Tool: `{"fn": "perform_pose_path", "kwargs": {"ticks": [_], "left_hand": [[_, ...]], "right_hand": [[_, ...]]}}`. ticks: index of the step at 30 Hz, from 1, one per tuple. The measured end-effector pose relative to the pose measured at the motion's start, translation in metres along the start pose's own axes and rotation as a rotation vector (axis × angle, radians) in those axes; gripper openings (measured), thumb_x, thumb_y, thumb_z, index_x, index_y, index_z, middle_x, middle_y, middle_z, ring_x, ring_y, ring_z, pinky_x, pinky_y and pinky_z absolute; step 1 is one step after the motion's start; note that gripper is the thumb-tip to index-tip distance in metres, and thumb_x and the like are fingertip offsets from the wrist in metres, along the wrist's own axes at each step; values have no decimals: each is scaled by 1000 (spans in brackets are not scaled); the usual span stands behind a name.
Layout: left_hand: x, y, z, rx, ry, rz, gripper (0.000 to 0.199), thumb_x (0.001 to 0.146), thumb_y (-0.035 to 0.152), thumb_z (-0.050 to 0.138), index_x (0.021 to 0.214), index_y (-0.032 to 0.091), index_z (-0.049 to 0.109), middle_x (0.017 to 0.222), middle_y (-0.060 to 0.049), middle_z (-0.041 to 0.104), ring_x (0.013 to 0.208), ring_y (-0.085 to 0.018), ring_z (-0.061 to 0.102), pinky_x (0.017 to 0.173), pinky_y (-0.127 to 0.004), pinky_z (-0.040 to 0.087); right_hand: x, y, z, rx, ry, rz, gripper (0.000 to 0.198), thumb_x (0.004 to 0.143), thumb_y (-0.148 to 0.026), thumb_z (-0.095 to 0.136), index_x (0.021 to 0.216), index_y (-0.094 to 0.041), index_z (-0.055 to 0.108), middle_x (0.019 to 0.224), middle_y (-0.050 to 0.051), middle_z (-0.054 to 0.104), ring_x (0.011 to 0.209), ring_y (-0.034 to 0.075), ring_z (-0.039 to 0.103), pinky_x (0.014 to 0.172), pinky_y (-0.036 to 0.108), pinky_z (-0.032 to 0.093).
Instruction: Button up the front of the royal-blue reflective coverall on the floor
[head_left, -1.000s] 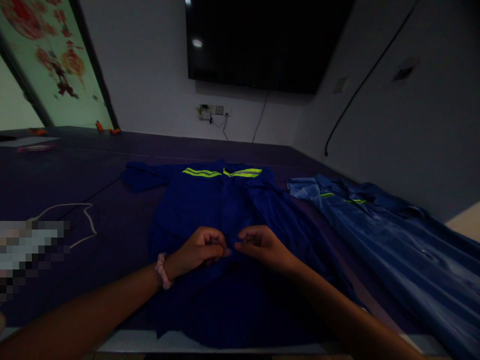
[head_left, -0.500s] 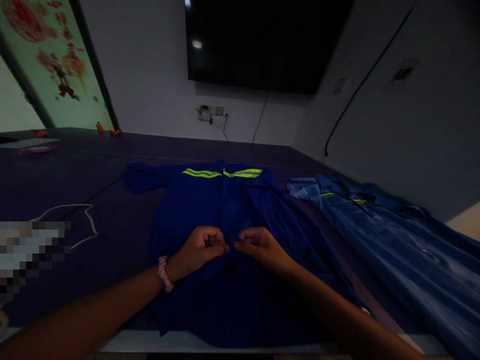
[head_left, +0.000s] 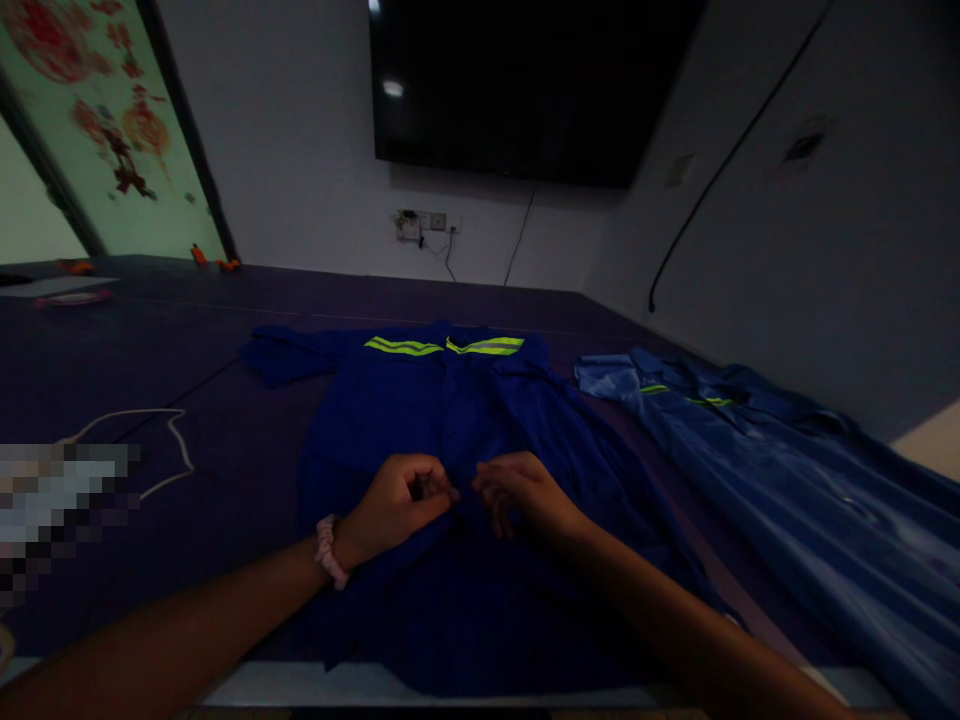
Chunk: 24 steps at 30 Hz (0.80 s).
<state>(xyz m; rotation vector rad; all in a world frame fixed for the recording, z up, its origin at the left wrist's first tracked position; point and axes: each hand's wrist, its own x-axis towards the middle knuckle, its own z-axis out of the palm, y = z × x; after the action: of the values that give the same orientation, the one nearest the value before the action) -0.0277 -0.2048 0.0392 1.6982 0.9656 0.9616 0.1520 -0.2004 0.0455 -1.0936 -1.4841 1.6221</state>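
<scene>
A dark blue work shirt (head_left: 382,410) with yellow-green reflective strips across its chest lies spread front up, collar at the far end. Over its lower front, my left hand (head_left: 409,500), with a pale pink scrunchie on its wrist, pinches the cloth at the middle opening between thumb and fingers. Close beside it, my right hand (head_left: 525,490) has bent fingers closed at the same opening, its lower fingers curling down against the cloth. The dim light hides the exact bit of cloth or button at the fingertips.
A second, lighter blue garment (head_left: 750,460) lies on the right. The purple surface (head_left: 187,340) bears a white cable (head_left: 180,440) and a blurred-out object (head_left: 60,500) at left. Behind, a dark television (head_left: 510,90) hangs on the wall above sockets (head_left: 427,222).
My right hand has turned slightly, its lower fingers now reaching down toward the cloth, its fingertips a little farther right. My left hand stays nearly in place. The shirt lies as before.
</scene>
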Motion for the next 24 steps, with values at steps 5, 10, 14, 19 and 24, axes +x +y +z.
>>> {"fn": "perform_pose_path", "kwargs": {"ticks": [5, 10, 14, 19, 24], "left_hand": [[0, -2, 1, -9, -3, -24, 18, 68, 28, 61, 59, 13, 54, 54, 3, 50, 51, -6, 41, 49, -19, 31], [0, -5, 2, 36, -12, -12, 17, 70, 26, 58, 60, 13, 55, 53, 3, 50, 50, -6, 40, 49, -19, 31], [0, -5, 3, 112, -23, 18, 18, 72, 25, 57, 59, 13, 56, 52, 3, 50, 50, -6, 41, 49, -19, 32], [1, -6, 1, 189, -55, 72, 19, 72, 29, 58, 62, 13, 57, 54, 2, 52, 50, -7, 43, 48, -19, 33], [0, -6, -3, 300, -165, 180, 8, 69, 20, 57, 75, 15, 53, 56, 4, 50, 47, -6, 43, 45, -18, 32]], "right_hand": [[1, 4, 0, -69, -8, -6, 31, 57, -41, 67, 64, -13, 56, 42, -4, 53, 32, 9, 48, 30, 16, 33], [-1, 6, 0, -217, 44, -49, 14, 62, -25, 61, 69, -12, 60, 47, -2, 57, 38, 9, 52, 35, 16, 37], [-3, 3, 2, -334, 81, -125, 6, 62, -17, 58, 64, -13, 61, 49, -2, 57, 42, 8, 53, 39, 16, 38], [-2, 2, 0, -370, 54, -136, 6, 62, -15, 55, 64, -13, 61, 50, -2, 57, 41, 7, 52, 39, 16, 38], [2, 3, -4, -307, 24, -81, 7, 58, -15, 54, 64, -14, 59, 48, -4, 54, 38, 6, 49, 37, 15, 37]]}}
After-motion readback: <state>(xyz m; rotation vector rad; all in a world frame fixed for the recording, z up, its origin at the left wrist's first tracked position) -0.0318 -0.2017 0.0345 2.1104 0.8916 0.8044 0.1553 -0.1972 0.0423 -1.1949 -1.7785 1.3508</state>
